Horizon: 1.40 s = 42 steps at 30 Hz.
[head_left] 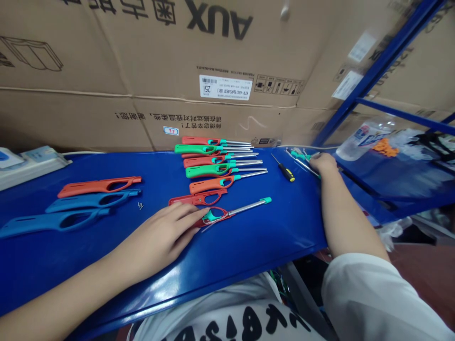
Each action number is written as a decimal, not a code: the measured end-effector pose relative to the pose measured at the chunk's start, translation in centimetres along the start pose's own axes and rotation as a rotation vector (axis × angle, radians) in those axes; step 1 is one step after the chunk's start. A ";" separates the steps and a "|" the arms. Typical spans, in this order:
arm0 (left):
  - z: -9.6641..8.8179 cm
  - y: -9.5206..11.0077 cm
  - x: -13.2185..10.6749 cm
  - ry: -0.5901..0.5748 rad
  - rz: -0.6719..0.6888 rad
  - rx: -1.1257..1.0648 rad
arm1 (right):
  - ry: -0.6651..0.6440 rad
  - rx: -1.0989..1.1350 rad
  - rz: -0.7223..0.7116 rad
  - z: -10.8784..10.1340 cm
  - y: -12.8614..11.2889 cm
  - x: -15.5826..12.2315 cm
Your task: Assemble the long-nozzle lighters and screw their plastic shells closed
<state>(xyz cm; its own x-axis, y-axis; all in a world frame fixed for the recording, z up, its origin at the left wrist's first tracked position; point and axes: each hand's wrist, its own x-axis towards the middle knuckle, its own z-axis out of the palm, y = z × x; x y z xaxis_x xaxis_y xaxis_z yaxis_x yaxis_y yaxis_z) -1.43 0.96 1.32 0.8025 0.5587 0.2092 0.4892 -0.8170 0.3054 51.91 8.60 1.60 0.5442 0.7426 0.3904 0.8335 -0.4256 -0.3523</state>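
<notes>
My left hand (172, 229) rests with its fingers closed over the handle of an opened red gas lighter (223, 215). Its teal trigger, a thin wire and a metal tube with a teal tip show past my fingertips. Just behind it lies a loose red handle shell (209, 196). Over at the right end of the table, my right hand (324, 163) is at a small group of teal parts (298, 154) and metal tubes (307, 168). Its fingers are bent together there, and whatever is between them is hidden.
Several lighters (209, 170) in red, green and orange lie in a row behind. A screwdriver (286, 172) sits right of them. Blue and orange handle shells (85, 201) and tiny screws (141, 205) are at left. Cardboard boxes (152, 61) and a blue frame (355, 102) border the table.
</notes>
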 end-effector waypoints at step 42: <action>0.7 2.3 0.5 0.456 -0.193 -0.663 | -0.671 1.192 -0.735 -0.9 -21.3 -23.6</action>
<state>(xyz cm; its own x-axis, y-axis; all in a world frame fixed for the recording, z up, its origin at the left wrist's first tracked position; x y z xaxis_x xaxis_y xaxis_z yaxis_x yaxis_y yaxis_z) 0.34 -0.72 1.48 0.4380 0.8002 0.4096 0.1864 -0.5266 0.8294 21.37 -0.34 0.64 -0.3485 0.8218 0.4507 0.1558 0.5249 -0.8368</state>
